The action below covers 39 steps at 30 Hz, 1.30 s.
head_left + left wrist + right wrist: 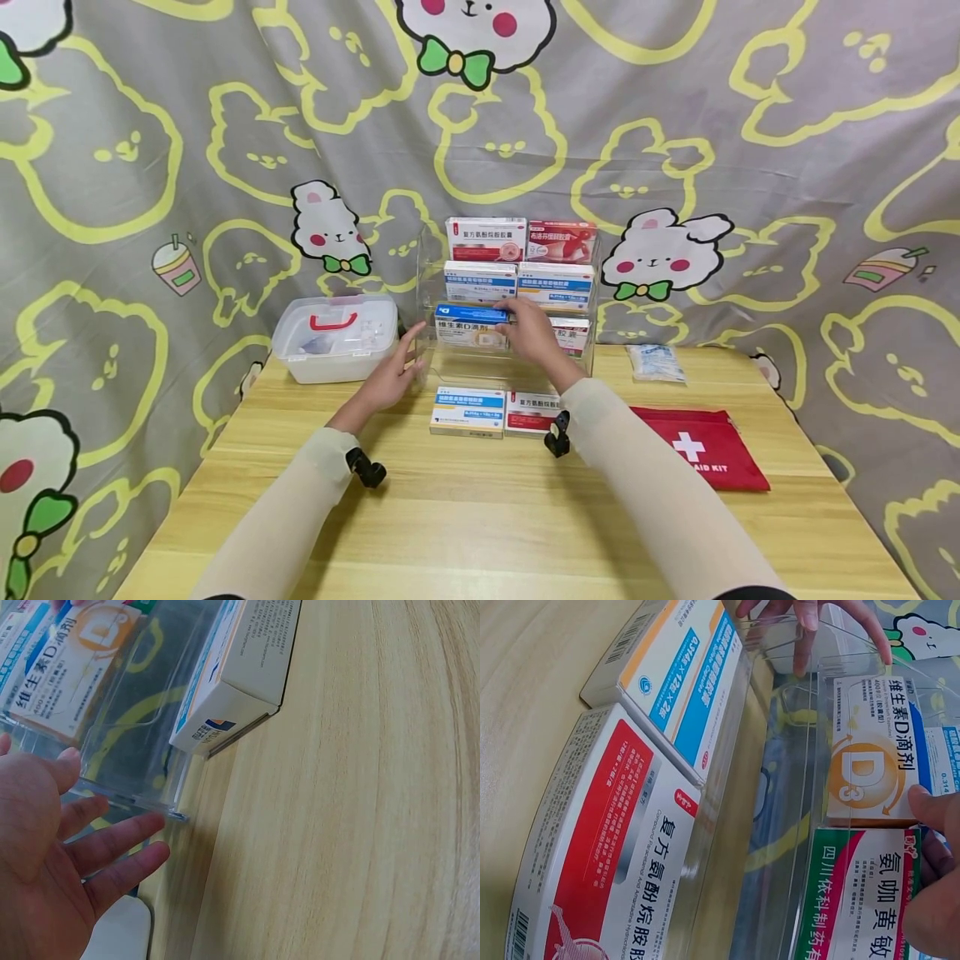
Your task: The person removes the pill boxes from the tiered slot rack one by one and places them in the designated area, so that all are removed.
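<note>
A clear display rack [450,367] holds medicine boxes on its tiers. The thumb and fingers of my right hand [534,329] pinch the right end of a blue, white and orange vitamin D drops box [468,335], low in the rack. Beside it on the same tier is a green, red and white medicine box [855,896], partly hidden by this hand in the head view. At the rack's left side, my left hand [390,379] has its fingers spread, fingertips close to the clear edge, with nothing held.
Higher tiers carry red-white boxes [486,239] and blue-white boxes [555,286]. In front of the rack lie a blue-white box [467,408] and a red-white box [528,411]. A lidded plastic bin [337,358] stands left; a red first-aid pouch [723,450] and clear packet [656,363] lie right.
</note>
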Tool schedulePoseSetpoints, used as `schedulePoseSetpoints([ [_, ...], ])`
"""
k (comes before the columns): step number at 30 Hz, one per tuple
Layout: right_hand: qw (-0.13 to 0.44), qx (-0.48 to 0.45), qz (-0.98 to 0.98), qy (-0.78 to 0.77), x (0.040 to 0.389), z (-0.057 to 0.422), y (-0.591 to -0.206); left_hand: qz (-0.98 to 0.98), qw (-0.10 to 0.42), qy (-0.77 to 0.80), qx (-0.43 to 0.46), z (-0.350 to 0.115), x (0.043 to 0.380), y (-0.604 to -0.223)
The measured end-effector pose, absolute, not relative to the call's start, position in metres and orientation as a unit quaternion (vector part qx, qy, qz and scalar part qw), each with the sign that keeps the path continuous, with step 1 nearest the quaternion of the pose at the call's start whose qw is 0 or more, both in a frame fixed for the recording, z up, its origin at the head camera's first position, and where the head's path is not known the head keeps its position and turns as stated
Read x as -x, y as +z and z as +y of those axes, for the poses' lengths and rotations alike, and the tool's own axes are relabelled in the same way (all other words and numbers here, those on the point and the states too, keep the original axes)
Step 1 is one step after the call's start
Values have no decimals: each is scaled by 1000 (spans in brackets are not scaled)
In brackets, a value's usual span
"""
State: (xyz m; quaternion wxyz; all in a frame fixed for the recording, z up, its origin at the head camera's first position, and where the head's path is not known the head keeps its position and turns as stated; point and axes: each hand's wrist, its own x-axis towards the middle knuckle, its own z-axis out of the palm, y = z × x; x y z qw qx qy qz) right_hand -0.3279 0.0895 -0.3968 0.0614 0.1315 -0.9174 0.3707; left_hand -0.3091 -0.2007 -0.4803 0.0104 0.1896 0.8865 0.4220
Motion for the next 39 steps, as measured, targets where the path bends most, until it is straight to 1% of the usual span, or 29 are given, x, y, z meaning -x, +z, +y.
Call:
schedulePoseSetpoints([
  [13, 45, -157, -892, 421, 330, 97, -396, 887, 16, 422, -185, -201, 309, -480],
  [30, 29, -157, -854, 495, 331, 104, -393, 886, 17, 424, -185, -200, 310, -479],
  [39, 24, -163, -851, 498, 329, 107, -389, 888, 19, 423, -178, -199, 310, -480],
])
